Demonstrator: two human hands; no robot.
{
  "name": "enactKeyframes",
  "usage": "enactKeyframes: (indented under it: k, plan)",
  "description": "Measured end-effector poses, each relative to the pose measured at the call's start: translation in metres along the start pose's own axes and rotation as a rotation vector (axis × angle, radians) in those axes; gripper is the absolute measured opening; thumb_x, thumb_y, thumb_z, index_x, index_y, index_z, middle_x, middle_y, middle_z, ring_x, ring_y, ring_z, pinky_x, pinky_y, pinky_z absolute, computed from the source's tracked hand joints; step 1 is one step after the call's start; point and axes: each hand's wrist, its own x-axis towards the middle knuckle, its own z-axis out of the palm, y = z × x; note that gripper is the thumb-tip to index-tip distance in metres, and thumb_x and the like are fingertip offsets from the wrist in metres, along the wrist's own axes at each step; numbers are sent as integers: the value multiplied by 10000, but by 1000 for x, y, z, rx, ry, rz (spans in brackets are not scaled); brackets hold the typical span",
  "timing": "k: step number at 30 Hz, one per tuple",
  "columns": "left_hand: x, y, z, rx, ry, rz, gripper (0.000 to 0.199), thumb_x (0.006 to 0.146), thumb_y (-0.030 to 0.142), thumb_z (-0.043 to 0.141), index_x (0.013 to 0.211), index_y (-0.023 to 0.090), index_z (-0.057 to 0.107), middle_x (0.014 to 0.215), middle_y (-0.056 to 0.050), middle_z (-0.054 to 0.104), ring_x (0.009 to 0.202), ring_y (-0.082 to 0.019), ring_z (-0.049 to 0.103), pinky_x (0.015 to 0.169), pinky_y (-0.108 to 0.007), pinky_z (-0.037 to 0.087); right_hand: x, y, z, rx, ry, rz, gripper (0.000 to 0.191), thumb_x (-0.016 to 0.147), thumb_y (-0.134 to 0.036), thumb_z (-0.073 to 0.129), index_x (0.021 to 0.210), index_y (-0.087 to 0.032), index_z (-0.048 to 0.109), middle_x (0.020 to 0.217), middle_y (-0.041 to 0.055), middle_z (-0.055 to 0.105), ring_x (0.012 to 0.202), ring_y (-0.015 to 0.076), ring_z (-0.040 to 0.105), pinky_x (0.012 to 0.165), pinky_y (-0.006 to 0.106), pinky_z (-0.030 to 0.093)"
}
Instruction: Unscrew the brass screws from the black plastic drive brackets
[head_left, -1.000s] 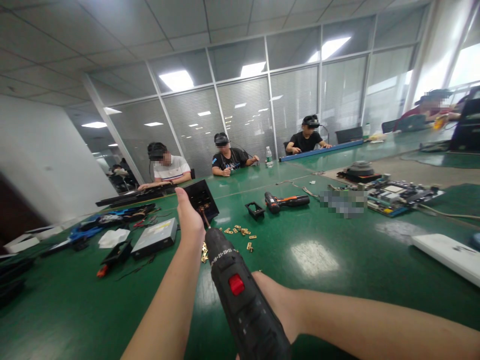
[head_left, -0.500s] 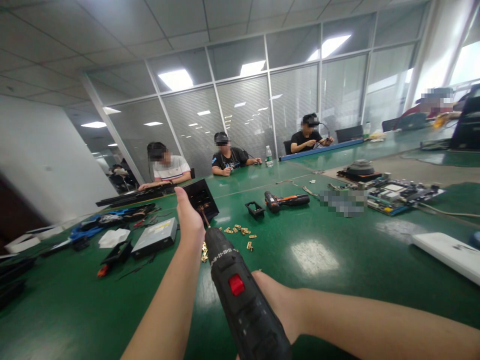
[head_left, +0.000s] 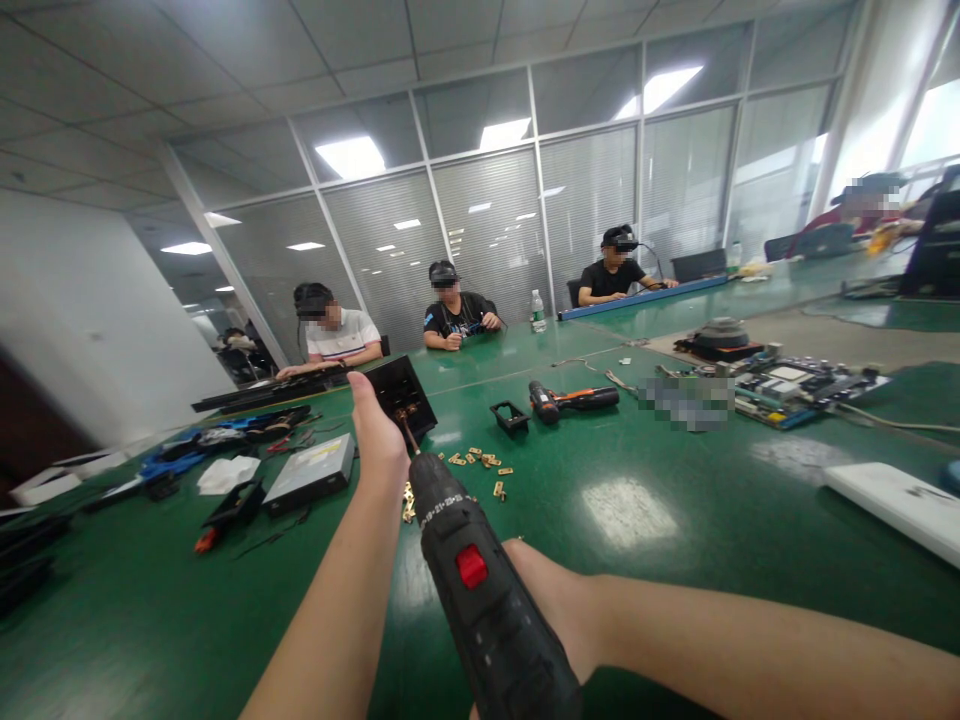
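Observation:
My right hand point(head_left: 551, 600) is closed around the grip of a black cordless drill point(head_left: 480, 590) with a red switch on top; the drill body hides most of the fingers. Its long bit points away from me into a black plastic box-shaped housing point(head_left: 411, 388), where the tip meets small copper-coloured parts inside. My left hand point(head_left: 379, 435) holds that housing up above the table from its left side, thumb raised along the edge and the other fingers hidden behind. Small brass plates point(head_left: 487, 460) lie scattered on the table beyond the drill, partly covered by it.
On the green table point(head_left: 675, 580) are a black frame point(head_left: 510, 418), an orange-and-black power tool point(head_left: 574, 400), a circuit board point(head_left: 795, 385), a white case point(head_left: 900, 510) and a disc drive point(head_left: 311, 475). Several people sit along the far side; a water bottle point(head_left: 538, 312) stands there.
My hands, the drill and the housing stay almost still. Across the table, the person in the middle has raised a hand, and the one to the right has lowered theirs.

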Motion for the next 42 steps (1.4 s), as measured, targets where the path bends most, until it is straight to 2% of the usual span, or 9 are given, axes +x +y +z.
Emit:
enactKeyframes:
  k: [6,10,14,20,23,30,36,39,42]
  plan:
    - [-1,1,0,-5,21,-24,492,1020,633,495,1026,222,765,1024,-84,797,1172,-259,743,959,-356,629,0,6,1,-78,17,-21,560,613,-601,960,594,-206,564,542,-55,487,688,185,547,966,386,529]
    - [-1,0,1,-12,16,-21,493,1012,647,503,1104,245,774,1071,-75,801,1179,-263,743,943,-350,637,0,6,1,-158,-26,-18,574,589,-604,967,553,-206,555,512,-55,486,675,189,535,1029,443,488]
    - [-1,1,1,-6,-2,-15,499,1027,636,473,1174,262,769,1084,-64,801,1165,-253,749,931,-332,637,-3,3,-1,-115,-20,-14,551,591,-613,963,603,-195,603,564,-45,523,712,193,548,1030,426,495]
    - [1,-2,-1,19,6,-32,561,1011,681,472,1179,235,767,1115,-89,794,1130,-257,758,936,-354,638,0,-1,-1,-46,8,34,606,632,-634,938,525,-214,515,513,-58,448,666,178,521,1018,408,526]
    - [1,-3,-2,19,13,-45,559,1009,680,474,1153,232,775,1109,-88,796,1109,-264,764,924,-360,641,1,0,1,-42,11,46,582,650,-632,930,541,-203,553,526,-45,494,696,189,551,1043,410,514]
    - [4,-5,-2,26,16,-29,575,998,695,486,1160,231,783,1158,-81,794,1081,-254,765,916,-344,638,-2,3,-1,10,71,-75,578,551,-618,972,607,-202,574,553,-53,516,658,172,520,961,400,543]
    - [4,-5,-4,32,24,-31,560,970,718,515,1087,235,774,1097,-82,796,1007,-257,778,891,-372,651,-3,4,0,-46,42,-11,583,544,-589,986,562,-205,548,522,-55,501,666,182,537,1001,426,516]
    - [2,-3,-2,21,35,-31,528,980,698,514,1060,242,767,1046,-73,795,1076,-259,768,892,-344,648,-1,-1,-3,-129,2,25,575,595,-621,956,561,-205,561,533,-42,519,684,192,552,1036,444,501]
    - [0,-1,-1,18,37,-28,523,975,695,525,1046,234,761,1026,-75,793,1124,-269,758,885,-337,649,-1,-7,-5,-105,-2,50,578,651,-655,916,591,-208,554,539,-49,520,650,176,553,982,409,538]
